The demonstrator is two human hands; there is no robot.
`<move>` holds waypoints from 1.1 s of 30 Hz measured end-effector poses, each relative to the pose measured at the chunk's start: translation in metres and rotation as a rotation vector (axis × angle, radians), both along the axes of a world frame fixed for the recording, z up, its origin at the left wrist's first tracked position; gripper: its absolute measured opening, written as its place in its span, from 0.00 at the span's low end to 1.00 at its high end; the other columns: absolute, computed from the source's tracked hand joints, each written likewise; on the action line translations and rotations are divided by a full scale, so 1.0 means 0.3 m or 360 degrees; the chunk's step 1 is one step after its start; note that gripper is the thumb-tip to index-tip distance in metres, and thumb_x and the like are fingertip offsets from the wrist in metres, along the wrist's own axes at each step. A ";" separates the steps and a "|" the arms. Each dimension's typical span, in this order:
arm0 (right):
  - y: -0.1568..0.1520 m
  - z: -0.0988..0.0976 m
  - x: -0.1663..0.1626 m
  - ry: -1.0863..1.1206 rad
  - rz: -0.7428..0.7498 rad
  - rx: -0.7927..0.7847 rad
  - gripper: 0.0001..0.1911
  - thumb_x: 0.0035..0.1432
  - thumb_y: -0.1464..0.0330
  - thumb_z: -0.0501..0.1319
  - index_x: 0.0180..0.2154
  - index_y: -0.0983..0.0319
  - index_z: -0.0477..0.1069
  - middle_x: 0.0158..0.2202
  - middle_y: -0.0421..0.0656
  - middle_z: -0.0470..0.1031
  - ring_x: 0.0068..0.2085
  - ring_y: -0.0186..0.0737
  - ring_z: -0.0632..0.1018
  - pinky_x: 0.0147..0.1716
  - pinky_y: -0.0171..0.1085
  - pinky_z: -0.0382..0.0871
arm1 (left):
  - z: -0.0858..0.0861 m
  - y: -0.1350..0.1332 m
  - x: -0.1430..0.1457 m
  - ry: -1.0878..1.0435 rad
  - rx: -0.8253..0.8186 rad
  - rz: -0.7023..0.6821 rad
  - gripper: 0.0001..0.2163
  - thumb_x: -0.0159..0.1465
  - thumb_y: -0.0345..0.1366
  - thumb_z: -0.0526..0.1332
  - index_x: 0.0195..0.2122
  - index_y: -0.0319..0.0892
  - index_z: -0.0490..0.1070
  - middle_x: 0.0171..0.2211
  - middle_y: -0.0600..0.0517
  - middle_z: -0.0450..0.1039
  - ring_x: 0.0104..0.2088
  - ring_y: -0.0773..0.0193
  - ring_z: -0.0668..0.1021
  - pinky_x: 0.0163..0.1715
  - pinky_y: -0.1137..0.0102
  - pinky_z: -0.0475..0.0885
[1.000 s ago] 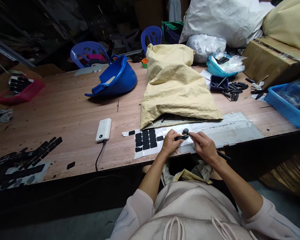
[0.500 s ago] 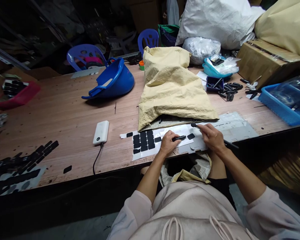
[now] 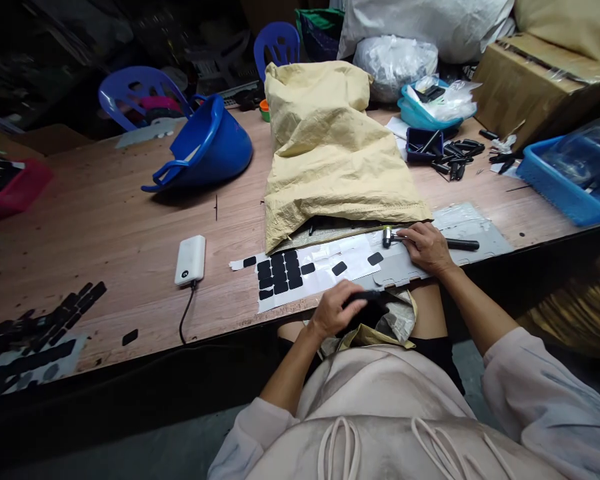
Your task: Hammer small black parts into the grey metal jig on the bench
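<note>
My right hand (image 3: 427,247) lies on the table with its fingers closed round the handle of a small hammer (image 3: 459,244), whose metal head (image 3: 387,236) points left. My left hand (image 3: 337,308) is off the table's front edge, fingers curled over the dark mouth of a bag (image 3: 386,321) in my lap; what it holds is hidden. Between the hands lies a white backing sheet (image 3: 325,264) with a block of black pads (image 3: 279,273) and two loose black pads (image 3: 339,268) on it.
A yellow woven sack (image 3: 330,147) lies behind the sheet, a grey plastic sheet (image 3: 463,220) to its right. A white power bank (image 3: 190,259) with its cable sits left, a tipped blue basin (image 3: 205,143) beyond. Blue tray (image 3: 563,183), cardboard box (image 3: 535,87) and small black parts (image 3: 455,160) at the right.
My left hand has drawn back from the sheet to the bag in my lap, taking the slim black piece along. My right hand moved right and laid the hammer down on the table.
</note>
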State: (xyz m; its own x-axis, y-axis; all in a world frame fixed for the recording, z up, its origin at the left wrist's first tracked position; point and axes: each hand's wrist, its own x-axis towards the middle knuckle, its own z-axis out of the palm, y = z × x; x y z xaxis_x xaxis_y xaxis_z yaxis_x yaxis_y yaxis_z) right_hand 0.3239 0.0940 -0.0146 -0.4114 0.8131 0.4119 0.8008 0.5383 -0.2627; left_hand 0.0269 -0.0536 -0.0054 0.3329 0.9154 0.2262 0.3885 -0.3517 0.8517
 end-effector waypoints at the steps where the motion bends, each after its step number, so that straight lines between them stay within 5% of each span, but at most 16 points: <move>1: -0.001 0.000 -0.002 -0.0002 -0.0011 0.0010 0.15 0.68 0.67 0.58 0.50 0.57 0.81 0.42 0.48 0.76 0.44 0.49 0.71 0.46 0.45 0.65 | -0.013 -0.046 0.011 0.0019 -0.0073 -0.0105 0.10 0.71 0.40 0.63 0.49 0.44 0.79 0.41 0.48 0.80 0.41 0.60 0.80 0.45 0.66 0.75; 3: -0.002 -0.001 -0.004 -0.0006 -0.0027 0.0033 0.15 0.68 0.67 0.58 0.50 0.57 0.81 0.41 0.48 0.76 0.44 0.49 0.71 0.45 0.45 0.64 | -0.058 -0.119 0.036 0.0143 -0.0311 -0.0140 0.10 0.72 0.40 0.61 0.50 0.44 0.78 0.42 0.48 0.81 0.41 0.60 0.81 0.44 0.67 0.75; 9: -0.001 -0.007 -0.004 0.0011 -0.0029 0.0042 0.14 0.68 0.67 0.58 0.49 0.57 0.81 0.42 0.48 0.77 0.44 0.49 0.71 0.45 0.45 0.65 | -0.180 -0.151 0.084 0.1065 -0.1073 0.0416 0.13 0.73 0.39 0.58 0.48 0.39 0.80 0.49 0.37 0.83 0.52 0.49 0.83 0.52 0.61 0.75; 19: -0.006 -0.006 -0.001 0.0007 -0.0026 0.0082 0.15 0.70 0.66 0.57 0.49 0.57 0.81 0.41 0.48 0.78 0.43 0.48 0.72 0.46 0.45 0.66 | -0.141 -0.150 0.049 0.1506 -0.1370 0.0293 0.24 0.70 0.50 0.57 0.48 0.35 0.84 0.52 0.29 0.81 0.56 0.37 0.82 0.54 0.54 0.75; 24: -0.005 -0.013 0.004 -0.0017 -0.0014 0.0137 0.14 0.70 0.66 0.57 0.49 0.58 0.81 0.41 0.47 0.78 0.42 0.47 0.72 0.45 0.45 0.67 | -0.065 -0.169 0.030 0.1399 -0.1247 0.0149 0.21 0.66 0.47 0.64 0.54 0.40 0.81 0.49 0.36 0.84 0.52 0.43 0.84 0.50 0.59 0.76; 28: -0.007 -0.013 0.005 0.0013 -0.0021 0.0109 0.14 0.69 0.67 0.58 0.49 0.57 0.81 0.41 0.47 0.77 0.43 0.47 0.73 0.45 0.45 0.67 | 0.045 -0.060 0.010 0.0823 -0.0960 0.0144 0.15 0.69 0.48 0.61 0.40 0.45 0.84 0.31 0.50 0.83 0.33 0.57 0.82 0.34 0.68 0.71; 30: -0.008 -0.012 0.004 0.0034 -0.0032 0.0097 0.14 0.69 0.67 0.58 0.49 0.56 0.82 0.40 0.47 0.77 0.43 0.48 0.73 0.45 0.45 0.67 | 0.083 0.060 -0.001 0.0652 -0.0717 0.0389 0.18 0.71 0.48 0.59 0.33 0.43 0.83 0.25 0.52 0.78 0.28 0.61 0.78 0.31 0.69 0.67; 33: -0.009 -0.012 0.005 0.0046 -0.0029 0.0094 0.14 0.68 0.67 0.58 0.49 0.56 0.82 0.40 0.47 0.78 0.42 0.48 0.73 0.44 0.45 0.68 | 0.095 0.273 -0.020 0.0618 -0.0348 0.1008 0.10 0.68 0.42 0.64 0.41 0.44 0.82 0.29 0.51 0.78 0.31 0.60 0.78 0.33 0.69 0.67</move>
